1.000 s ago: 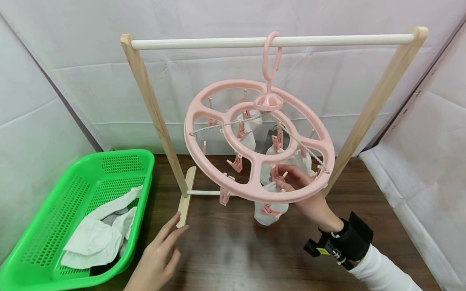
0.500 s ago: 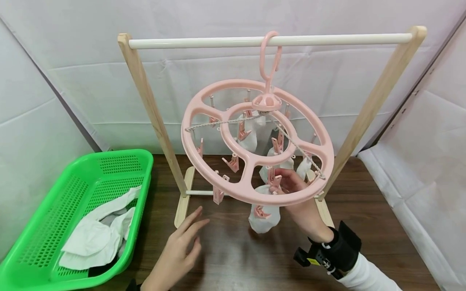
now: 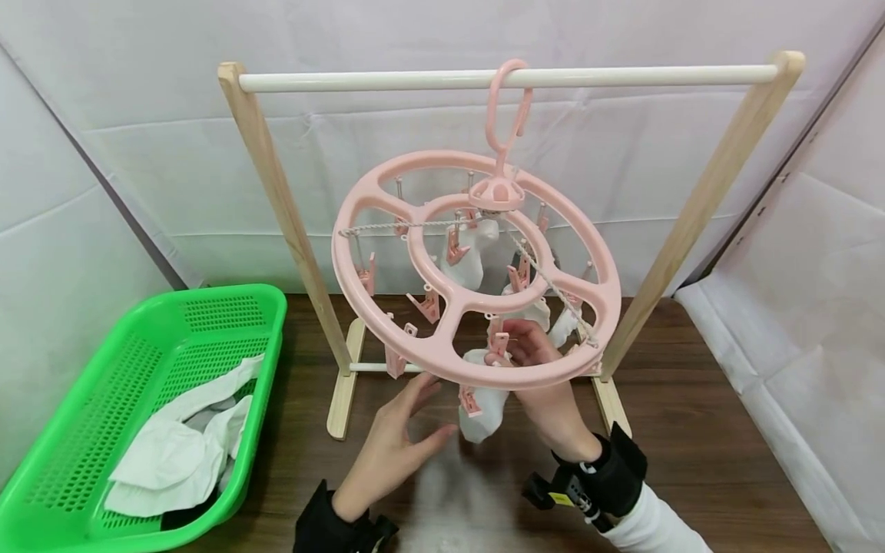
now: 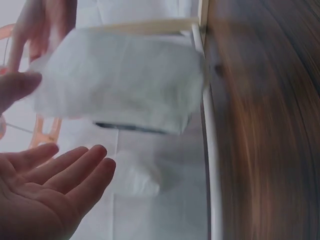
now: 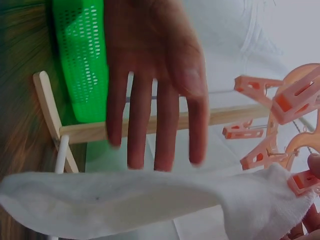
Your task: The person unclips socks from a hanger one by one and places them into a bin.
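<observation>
A pink round sock hanger [image 3: 459, 299] with several dangling clothes pegs hangs by its hook from a white rail. My right hand [image 3: 546, 392] pinches a pink clothes peg [image 3: 499, 343] at the ring's front edge, its thumb against the peg. At this peg hangs a white sock [image 5: 125, 205], its cuff by the right fingers. Beside the sock, my left hand [image 3: 390, 434] spreads its fingers and holds nothing; the right wrist view shows these fingers [image 5: 137, 125] straight, just above the cloth. Another peg [image 3: 470, 401] hangs in front of the sock.
Other white socks [image 3: 465, 265] hang from the hanger's far side. A wooden stand [image 3: 280, 192] carries the white rail [image 3: 387, 81]. At left, a green basket [image 3: 41, 430] holds white and grey cloth items [image 3: 169, 453]. Underneath is a dark wooden tabletop [image 3: 719, 461].
My left hand has moved right and up from near the basket to beside the sock. The right hand, still at the peg, has shifted left, and the hanger has turned slightly with it.
</observation>
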### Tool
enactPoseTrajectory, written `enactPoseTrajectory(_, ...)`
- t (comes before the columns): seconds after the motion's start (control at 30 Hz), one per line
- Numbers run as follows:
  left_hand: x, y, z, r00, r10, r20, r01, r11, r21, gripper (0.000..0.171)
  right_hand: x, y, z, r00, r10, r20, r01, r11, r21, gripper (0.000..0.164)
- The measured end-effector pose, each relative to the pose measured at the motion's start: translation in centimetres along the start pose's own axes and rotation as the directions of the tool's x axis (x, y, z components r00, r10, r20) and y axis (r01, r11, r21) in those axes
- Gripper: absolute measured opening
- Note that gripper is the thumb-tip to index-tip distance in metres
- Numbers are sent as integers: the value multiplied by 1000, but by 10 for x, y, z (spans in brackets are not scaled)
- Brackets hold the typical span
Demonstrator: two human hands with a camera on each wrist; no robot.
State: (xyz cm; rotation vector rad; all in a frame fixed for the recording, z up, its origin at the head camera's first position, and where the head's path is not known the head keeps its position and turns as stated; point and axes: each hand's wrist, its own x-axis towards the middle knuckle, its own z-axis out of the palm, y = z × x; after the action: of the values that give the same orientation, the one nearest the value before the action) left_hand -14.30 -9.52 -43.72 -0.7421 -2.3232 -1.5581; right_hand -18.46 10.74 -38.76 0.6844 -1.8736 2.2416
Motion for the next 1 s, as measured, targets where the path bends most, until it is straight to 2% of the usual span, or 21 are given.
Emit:
enactPoseTrajectory(0.1,8,-1,9,999,-10,37,14,996,-90,86,0,2,4,1000,1,4,-1,999,50,37)
enactPoseTrajectory(0.2,13,-3,17,1000,-2,29,5,995,-100,92,0,4,8,1000,7,4,-7,996,88,38)
enactPoseTrajectory(0.33,16,-4,24,999,13,-38,-15,998,-63,79,1,4,12,1000,15,-5,-14,994,106,37)
enactPoseTrajectory(0.53,16,-4,29,995,10,-100,-9,1000,7,27,4,3,13,1000,5,5,-6,989,146,35)
enactPoseTrajectory(0.77,13,0,28,995,24,-99,-22,1000,23,22,9,5,8,997,-66,43,57,980,190,32)
enactPoseTrajectory(0.87,12,1,27,996,7,-88,-5,1000,22,22,10,6,6,994,-97,50,85,976,201,32)
enactPoseTrajectory(1.0,12,1,26,996,-13,-86,16,999,29,24,13,4,4,995,-92,42,80,972,221,30)
